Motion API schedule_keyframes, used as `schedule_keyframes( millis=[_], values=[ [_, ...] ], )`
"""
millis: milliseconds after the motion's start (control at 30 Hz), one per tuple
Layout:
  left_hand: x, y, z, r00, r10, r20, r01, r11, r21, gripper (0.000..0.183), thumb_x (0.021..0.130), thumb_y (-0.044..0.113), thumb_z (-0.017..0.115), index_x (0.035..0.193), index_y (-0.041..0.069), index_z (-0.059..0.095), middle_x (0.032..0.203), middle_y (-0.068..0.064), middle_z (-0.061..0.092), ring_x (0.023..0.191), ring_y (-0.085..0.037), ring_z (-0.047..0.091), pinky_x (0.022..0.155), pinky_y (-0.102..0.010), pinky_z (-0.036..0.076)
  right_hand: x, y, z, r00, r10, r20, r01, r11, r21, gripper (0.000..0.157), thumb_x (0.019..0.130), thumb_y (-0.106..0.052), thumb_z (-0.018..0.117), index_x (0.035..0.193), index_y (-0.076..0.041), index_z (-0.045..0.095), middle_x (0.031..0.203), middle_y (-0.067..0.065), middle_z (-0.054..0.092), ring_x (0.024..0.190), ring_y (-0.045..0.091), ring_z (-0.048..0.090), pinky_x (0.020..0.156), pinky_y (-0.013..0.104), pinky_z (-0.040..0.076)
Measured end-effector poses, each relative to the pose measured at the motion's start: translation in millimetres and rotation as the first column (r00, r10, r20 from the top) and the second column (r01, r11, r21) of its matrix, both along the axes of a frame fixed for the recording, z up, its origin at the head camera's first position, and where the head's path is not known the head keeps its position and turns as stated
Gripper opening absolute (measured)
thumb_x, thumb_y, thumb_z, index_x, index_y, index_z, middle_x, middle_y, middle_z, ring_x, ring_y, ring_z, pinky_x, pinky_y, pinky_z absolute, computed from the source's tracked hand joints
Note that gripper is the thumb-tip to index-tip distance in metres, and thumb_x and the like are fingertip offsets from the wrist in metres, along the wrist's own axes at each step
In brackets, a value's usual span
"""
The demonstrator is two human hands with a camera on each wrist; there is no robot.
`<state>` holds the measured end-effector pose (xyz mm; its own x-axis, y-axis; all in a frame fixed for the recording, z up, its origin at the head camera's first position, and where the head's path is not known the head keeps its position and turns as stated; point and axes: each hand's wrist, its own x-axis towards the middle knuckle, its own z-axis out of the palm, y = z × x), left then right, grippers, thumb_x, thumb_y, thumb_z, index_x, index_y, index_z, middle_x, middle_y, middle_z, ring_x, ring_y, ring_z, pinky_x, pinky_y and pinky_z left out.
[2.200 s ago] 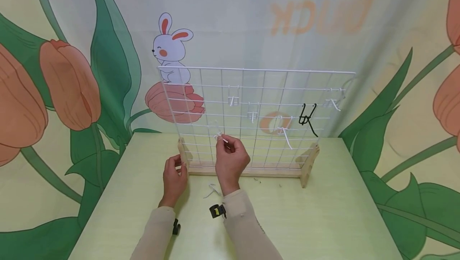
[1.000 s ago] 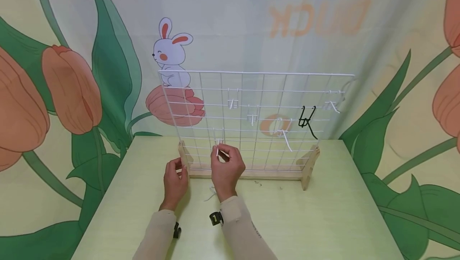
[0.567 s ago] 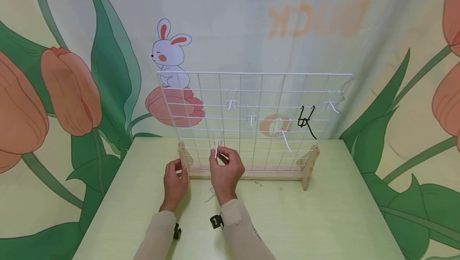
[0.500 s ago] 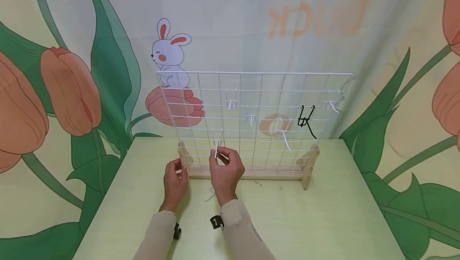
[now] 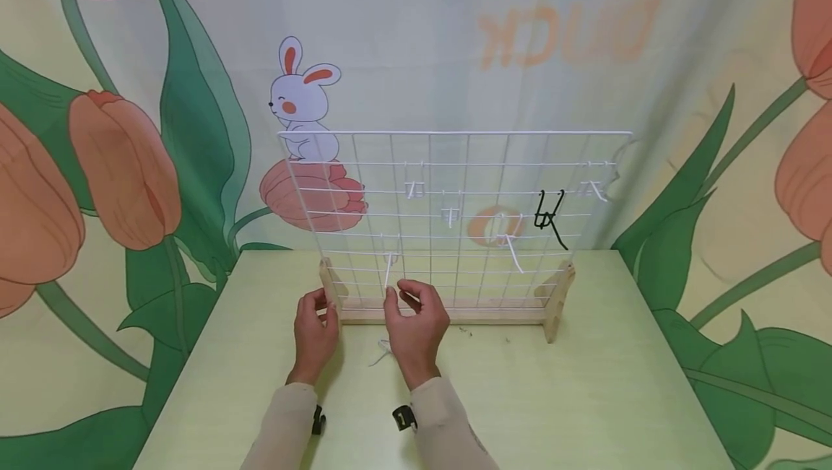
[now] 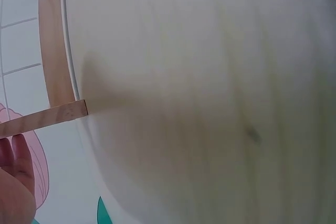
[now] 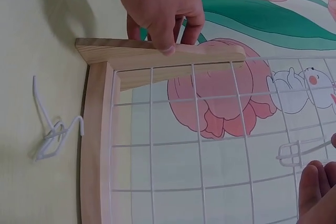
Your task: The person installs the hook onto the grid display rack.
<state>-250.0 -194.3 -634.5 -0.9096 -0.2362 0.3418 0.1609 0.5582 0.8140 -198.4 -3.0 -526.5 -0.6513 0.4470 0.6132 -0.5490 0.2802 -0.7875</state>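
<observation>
My left hand (image 5: 316, 329) grips the wooden end piece (image 7: 157, 51) of the stand, its thumb on one side and fingers on the other in the right wrist view. A white wire grid panel (image 5: 455, 133) stands upright in that wooden base. Low on its left part hangs a white wire hook (image 5: 388, 268), its prong pointing outward. My right hand (image 5: 417, 325) is just below this hook, thumb near the prong's tip and fingers spread apart from the thumb. Another white hook (image 7: 55, 137) lies on the table before the base, partly hidden by my right hand in the head view.
Higher on the grid hang several more white hooks (image 5: 509, 242) and one black hook (image 5: 549, 220). The right wooden end piece (image 5: 557, 304) stands on the pale table (image 5: 617, 383). Small dark bits (image 5: 465, 331) lie before the base. A printed curtain (image 5: 416, 37) hangs behind.
My right hand brought the white hook down onto the grid, let it go, and drew back slightly down and right. The left hand stays on the wooden end piece.
</observation>
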Motion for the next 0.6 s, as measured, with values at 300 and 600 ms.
schedule_keyframes(
  millis=[300, 600],
  values=[
    [-0.5, 0, 7.8, 0.999, 0.003, 0.035, -0.003, 1.000, 0.006, 0.033, 0.106, 0.012, 0.060, 0.137, 0.002, 0.053, 0.126, -0.016, 0.059, 0.118, -0.031, 0.065, 0.094, -0.049, 0.060, 3.8, 14, -18.8, 0.996, 0.064, 0.067, -0.064, 0.998, 0.011, 0.011, 0.088, -0.002, 0.082, 0.098, -0.002, 0.076, 0.094, 0.011, 0.077, 0.083, 0.026, 0.076, 0.078, 0.038, 0.066],
    [0.4, 0, 19.9, 1.000, -0.004, 0.031, 0.004, 1.000, 0.013, 0.034, 0.104, 0.013, 0.062, 0.135, 0.003, 0.054, 0.125, -0.015, 0.061, 0.115, -0.029, 0.067, 0.090, -0.046, 0.061, 10.4, 22, -49.7, 0.971, 0.117, 0.206, -0.138, 0.987, 0.088, 0.009, 0.089, -0.005, 0.081, 0.095, -0.009, 0.076, 0.092, 0.003, 0.076, 0.085, 0.017, 0.076, 0.078, 0.031, 0.065]
  ],
)
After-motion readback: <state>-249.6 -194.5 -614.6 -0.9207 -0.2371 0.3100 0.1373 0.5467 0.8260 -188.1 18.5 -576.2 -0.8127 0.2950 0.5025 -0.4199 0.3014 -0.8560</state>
